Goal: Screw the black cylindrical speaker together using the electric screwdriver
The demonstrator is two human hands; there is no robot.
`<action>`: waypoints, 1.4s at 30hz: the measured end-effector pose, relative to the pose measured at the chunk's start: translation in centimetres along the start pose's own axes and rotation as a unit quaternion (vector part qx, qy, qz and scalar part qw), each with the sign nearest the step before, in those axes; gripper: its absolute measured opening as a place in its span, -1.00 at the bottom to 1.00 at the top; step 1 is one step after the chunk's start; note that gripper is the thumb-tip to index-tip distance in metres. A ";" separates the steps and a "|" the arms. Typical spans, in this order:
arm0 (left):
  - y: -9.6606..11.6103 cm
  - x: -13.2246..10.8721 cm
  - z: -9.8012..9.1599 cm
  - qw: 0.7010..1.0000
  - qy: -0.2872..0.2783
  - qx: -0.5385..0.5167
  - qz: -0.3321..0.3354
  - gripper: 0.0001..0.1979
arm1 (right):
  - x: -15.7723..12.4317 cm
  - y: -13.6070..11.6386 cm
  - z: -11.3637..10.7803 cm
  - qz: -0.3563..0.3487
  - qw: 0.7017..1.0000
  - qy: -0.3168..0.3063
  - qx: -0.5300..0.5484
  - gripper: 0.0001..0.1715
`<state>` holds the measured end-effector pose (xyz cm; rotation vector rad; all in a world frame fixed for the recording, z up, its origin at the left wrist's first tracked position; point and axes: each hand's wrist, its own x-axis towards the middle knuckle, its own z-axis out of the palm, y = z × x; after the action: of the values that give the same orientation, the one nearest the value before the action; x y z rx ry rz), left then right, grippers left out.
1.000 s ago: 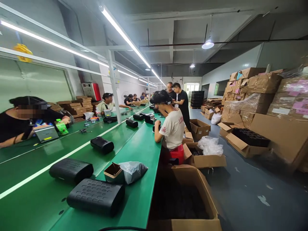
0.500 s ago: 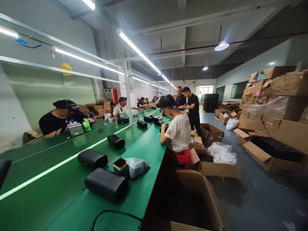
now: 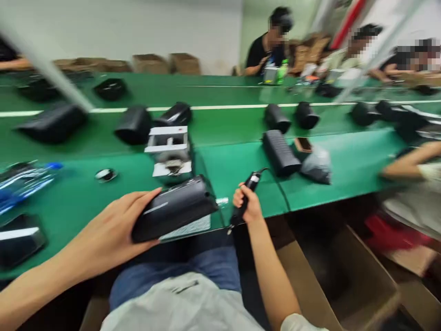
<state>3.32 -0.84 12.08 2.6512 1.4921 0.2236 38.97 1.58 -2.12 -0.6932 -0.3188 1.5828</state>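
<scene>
My left hand (image 3: 112, 230) grips the left end of a black rounded housing (image 3: 177, 207), thumb on top and fingers underneath. The housing is tilted over the front edge of the green bench, above a pale textured pad (image 3: 193, 227). To its right, my right hand (image 3: 250, 204) is wrapped round a black electric screwdriver (image 3: 253, 181). Its bit points down at the bench edge, apart from the housing, and a cord leaves its upper end. Behind the housing stands a holder with white edges (image 3: 168, 148), its metal contents blurred.
Several more black housings (image 3: 280, 154) stand along the green bench (image 3: 229, 161). A small open box (image 3: 303, 145) and a grey plastic bag (image 3: 317, 165) lie to the right. A co-worker's arm (image 3: 409, 161) rests farther right. Below the bench is an open carton (image 3: 365, 271).
The view has swung left and down from the length of the workshop to the bench in front of me. Both my hands, the held housing and the screwdriver have come into view.
</scene>
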 end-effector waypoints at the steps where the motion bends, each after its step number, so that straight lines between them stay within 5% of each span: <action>1: -0.2 -1.0 0.3 1.000 -0.013 0.015 -0.012 -0.06 | 0.4 0.1 -0.4 0.005 1.000 -0.005 0.011 -0.67; 3: -0.6 -1.6 1.1 0.999 -0.028 0.039 -0.014 -0.04 | 0.9 0.0 -0.8 0.004 1.000 -0.027 0.013 -0.75; 13: -1.8 0.8 4.5 0.993 0.011 0.104 0.057 -0.03 | -0.3 -0.7 0.8 -0.041 0.995 -0.024 -0.085 -0.33; 25: -2.5 1.5 4.5 0.987 0.016 0.135 0.089 -0.07 | -2.6 1.7 5.7 0.010 0.921 -0.016 -0.389 -0.28; 33: -2.6 1.3 5.4 0.989 0.046 0.115 0.077 0.01 | -3.1 2.5 5.7 0.016 0.903 -0.020 -0.429 -0.37; 37: -1.4 0.4 5.9 0.986 0.071 0.132 0.066 -0.09 | -4.8 -0.3 5.9 -0.015 0.928 -0.035 -0.371 -0.42; 42: -1.0 -2.6 5.4 0.990 0.049 0.098 0.091 -0.21 | -7.2 -8.3 9.6 -0.160 0.962 -0.005 -0.222 -0.63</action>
<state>2.10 -2.60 6.36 2.9780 1.3625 0.2340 39.92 -2.35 11.89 -0.9254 -0.7698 1.2135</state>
